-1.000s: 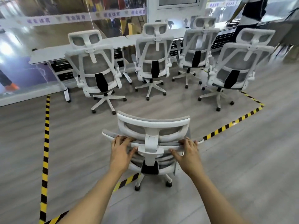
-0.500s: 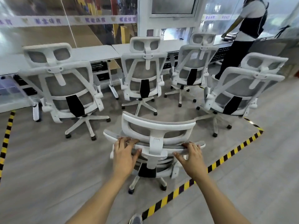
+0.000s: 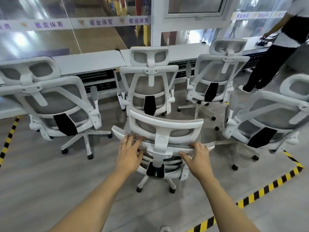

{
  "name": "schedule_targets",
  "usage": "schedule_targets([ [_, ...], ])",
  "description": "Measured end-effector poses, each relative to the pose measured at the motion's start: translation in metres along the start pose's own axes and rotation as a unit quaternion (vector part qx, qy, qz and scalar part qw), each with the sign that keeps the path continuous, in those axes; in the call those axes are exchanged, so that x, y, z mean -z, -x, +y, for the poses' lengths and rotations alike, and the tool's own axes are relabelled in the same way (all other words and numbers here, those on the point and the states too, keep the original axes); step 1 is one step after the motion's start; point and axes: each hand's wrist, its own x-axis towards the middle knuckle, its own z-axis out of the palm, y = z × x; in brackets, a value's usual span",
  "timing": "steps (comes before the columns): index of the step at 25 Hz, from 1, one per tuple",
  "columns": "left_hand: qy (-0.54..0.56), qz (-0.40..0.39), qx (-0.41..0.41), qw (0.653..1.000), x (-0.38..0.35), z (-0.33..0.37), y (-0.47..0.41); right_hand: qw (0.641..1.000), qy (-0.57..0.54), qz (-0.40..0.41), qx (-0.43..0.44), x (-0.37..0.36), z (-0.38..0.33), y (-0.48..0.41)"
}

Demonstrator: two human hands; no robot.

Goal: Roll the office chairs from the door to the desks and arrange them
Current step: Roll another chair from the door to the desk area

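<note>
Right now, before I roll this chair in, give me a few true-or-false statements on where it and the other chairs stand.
Both the left hand and right hand are on the nearest chair's backrest. True.
Four other chairs stand ahead, backs toward the camera. True.
The nearest chair is tucked under the desk. False: the centre chair stands between them.
Nobody else is in view. False: a person stands at the desk, far right.

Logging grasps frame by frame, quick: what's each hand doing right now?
Left hand: open, blurred fingers spread on the top edge of the white-framed grey mesh office chair.
Right hand: gripping that same edge.
</note>
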Motion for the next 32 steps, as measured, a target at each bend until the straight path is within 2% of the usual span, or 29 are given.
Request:
schedule_targets([
  [5,-0.022,-0.046,0.073,0.996,-0.016,0.044,-0.063,0.999,0.028,-0.022,0.038,0.011,0.034,-0.075],
  [11,-0.062,-0.091,0.087,0.99,-0.006,0.059,-0.082,0.995,0.036,-0.046,0.077,0.025,0.044,-0.088],
  [14,-0.035,-0.055,0.097,0.993,0.009,0.071,-0.066,0.994,0.003,-0.027,0.106,0.031,0.019,-0.085],
  [17,-0.009,0.005,0.115,0.993,0.026,0.08,-0.028,0.984,-0.034,-0.014,0.175,0.025,-0.024,-0.076],
  [21,-0.007,0.121,0.178,0.977,0.057,0.079,0.043,0.947,-0.102,-0.08,0.293,-0.001,-0.09,-0.041],
  [27,-0.043,0.209,0.313,0.925,0.112,0.063,0.171,0.876,-0.145,-0.21,0.409,-0.037,-0.183,0.041],
  [32,-0.103,0.263,0.434,0.855,0.152,0.065,0.34,0.783,-0.173,-0.289,0.523,-0.044,-0.266,0.175],
])
